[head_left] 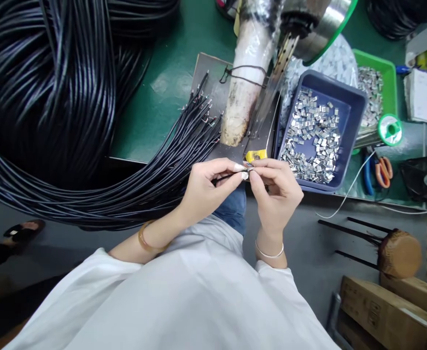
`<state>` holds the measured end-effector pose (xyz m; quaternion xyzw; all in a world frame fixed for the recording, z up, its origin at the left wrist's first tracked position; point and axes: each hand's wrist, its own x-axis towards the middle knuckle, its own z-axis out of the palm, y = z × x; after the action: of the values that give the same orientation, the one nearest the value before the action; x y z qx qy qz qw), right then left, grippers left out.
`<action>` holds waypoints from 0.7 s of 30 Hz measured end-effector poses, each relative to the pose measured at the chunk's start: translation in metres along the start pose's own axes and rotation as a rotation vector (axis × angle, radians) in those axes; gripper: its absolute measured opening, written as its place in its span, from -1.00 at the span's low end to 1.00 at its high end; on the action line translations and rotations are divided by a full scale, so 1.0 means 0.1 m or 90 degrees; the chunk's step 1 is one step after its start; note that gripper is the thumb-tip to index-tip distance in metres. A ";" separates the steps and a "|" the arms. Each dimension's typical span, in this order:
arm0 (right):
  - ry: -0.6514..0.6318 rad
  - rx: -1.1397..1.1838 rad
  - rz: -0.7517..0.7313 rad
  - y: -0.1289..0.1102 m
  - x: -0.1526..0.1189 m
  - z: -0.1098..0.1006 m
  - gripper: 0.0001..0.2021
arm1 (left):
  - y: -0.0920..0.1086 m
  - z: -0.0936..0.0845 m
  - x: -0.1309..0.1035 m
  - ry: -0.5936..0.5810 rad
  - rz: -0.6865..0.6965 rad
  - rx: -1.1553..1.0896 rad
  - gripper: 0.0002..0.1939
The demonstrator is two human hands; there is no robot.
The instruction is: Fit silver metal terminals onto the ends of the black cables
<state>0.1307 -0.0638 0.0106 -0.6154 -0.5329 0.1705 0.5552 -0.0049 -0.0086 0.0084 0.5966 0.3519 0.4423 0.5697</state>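
My left hand (213, 187) pinches the end of a black cable (230, 176) near the table's front edge. Meeting it fingertip to fingertip, my right hand (276, 189) pinches a small metal connector (249, 166) at the cable's end. Whether the wires are inside the connector is too small to tell. Left of my hands, a bundle of black cables (155, 180) fans out with stripped ends on a dark board (211, 73). On the right stands a blue-grey bin (348, 102) holding many small metal connectors (319, 131).
A large coil of black cable (49, 87) fills the left. A plastic-wrapped tube (248, 73) and solder wire spool (390, 130) stand behind. Orange-handled pliers (384, 171) and a green bin (390, 73) lie right. A stool (399, 253) and cardboard boxes (384, 311) are on the floor.
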 end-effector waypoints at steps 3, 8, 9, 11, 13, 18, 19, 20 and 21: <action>-0.002 -0.010 0.002 -0.02 -0.01 0.00 -0.94 | -0.04 -0.01 -0.01 -0.003 0.079 0.075 -0.93; -0.033 0.122 0.052 0.01 -0.03 0.00 -0.96 | -0.11 0.00 -0.05 0.002 0.168 0.087 -0.94; -0.053 0.157 0.074 0.03 -0.04 0.00 -0.92 | -0.11 -0.01 -0.05 -0.008 0.177 0.078 -0.94; -0.096 0.201 0.105 0.07 -0.05 0.01 -0.82 | -0.09 -0.04 -0.06 -0.049 0.180 0.045 -0.93; -0.114 0.199 0.110 0.07 -0.07 0.01 -0.79 | -0.06 -0.08 -0.07 -0.106 0.132 0.008 -0.89; 0.058 0.024 0.025 -0.07 -0.09 -0.02 -0.93 | 0.02 -0.11 -0.09 -0.164 -0.099 -0.129 -0.77; 0.081 -0.011 0.010 -0.10 -0.09 -0.04 -0.92 | 0.03 -0.11 -0.09 -0.156 -0.132 -0.158 -0.81; 0.087 -0.040 0.002 -0.12 -0.08 -0.06 -0.90 | 0.04 -0.10 -0.09 -0.149 -0.157 -0.179 -0.82; 0.079 -0.060 0.001 -0.13 -0.08 -0.08 -0.90 | 0.05 -0.09 -0.09 -0.145 -0.175 -0.192 -0.80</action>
<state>0.1280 -0.0765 0.0212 -0.6508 -0.5044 0.1072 0.5573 -0.0169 -0.0138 0.0117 0.4974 0.2933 0.3379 0.7433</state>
